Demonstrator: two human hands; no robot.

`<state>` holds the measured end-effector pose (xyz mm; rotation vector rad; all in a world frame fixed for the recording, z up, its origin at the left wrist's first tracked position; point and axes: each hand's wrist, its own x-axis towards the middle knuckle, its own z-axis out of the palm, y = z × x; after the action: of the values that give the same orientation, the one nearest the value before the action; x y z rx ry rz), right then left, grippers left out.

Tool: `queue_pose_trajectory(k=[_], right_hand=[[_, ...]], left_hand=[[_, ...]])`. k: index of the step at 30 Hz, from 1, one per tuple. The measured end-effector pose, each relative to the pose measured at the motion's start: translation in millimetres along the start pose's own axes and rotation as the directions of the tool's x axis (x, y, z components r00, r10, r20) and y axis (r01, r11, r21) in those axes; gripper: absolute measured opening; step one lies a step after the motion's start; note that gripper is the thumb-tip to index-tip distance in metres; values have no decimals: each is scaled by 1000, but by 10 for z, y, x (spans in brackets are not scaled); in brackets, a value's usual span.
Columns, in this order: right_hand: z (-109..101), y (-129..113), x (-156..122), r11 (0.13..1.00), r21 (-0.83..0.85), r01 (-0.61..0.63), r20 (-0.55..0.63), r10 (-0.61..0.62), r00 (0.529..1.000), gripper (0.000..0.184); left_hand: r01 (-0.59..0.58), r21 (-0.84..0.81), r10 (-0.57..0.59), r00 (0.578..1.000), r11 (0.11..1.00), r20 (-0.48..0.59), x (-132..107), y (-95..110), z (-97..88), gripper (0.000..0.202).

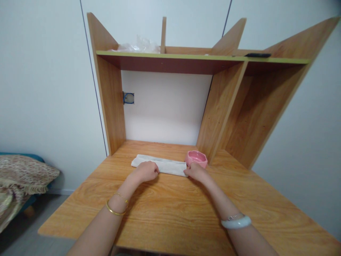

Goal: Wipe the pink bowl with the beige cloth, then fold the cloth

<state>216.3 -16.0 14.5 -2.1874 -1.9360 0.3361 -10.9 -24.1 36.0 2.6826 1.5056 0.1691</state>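
Observation:
A pale cloth (pixel 170 166), folded into a long narrow strip, lies across the wooden desk. My left hand (pixel 147 171) is closed at the strip's front edge, left of its middle, with fingers curled down. At the strip's right end my right hand (pixel 195 172) pinches the corner between thumb and fingers. Just behind my right hand stands a pink bowl (pixel 197 158), its lower front partly covered by that hand. What lies under the fingers of my left hand is hidden.
The desk (pixel 170 213) carries a wooden shelf unit with side panels (pixel 110 103) and an upper board (pixel 170 57). Clear plastic wrap (pixel 138 46) and a dark flat object (pixel 258 55) lie on that board. A blue seat with a patterned throw (pixel 23 174) is at the left.

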Motion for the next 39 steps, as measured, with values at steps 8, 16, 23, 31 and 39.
queue_pose_trajectory(k=[8, 16, 23, 31, 39], right_hand=[[65, 22, 74, 993, 116, 16, 10, -17, 1000, 11], [-159, -123, 103, 990, 137, 7, -153, 14, 988, 13], [-461, -742, 87, 991, 114, 70, -221, -44, 974, 20], [-459, -1527, 156, 986, -33, 163, -196, -167, 966, 27], [-115, -1947, 132, 954, -24, 299, -105, -300, 948, 29]], left_hand=[[55, 29, -52, 993, 998, -102, 16, 3, -34, 35], [46, 36, -48, 997, 998, 65, -18, 7, 26, 40], [26, 115, -31, 999, 993, 45, -44, 94, -20, 33], [12, 173, -25, 997, 985, 72, -64, 193, -3, 26], [-60, 88, 71, 988, 994, -135, 65, 224, 143, 34]])
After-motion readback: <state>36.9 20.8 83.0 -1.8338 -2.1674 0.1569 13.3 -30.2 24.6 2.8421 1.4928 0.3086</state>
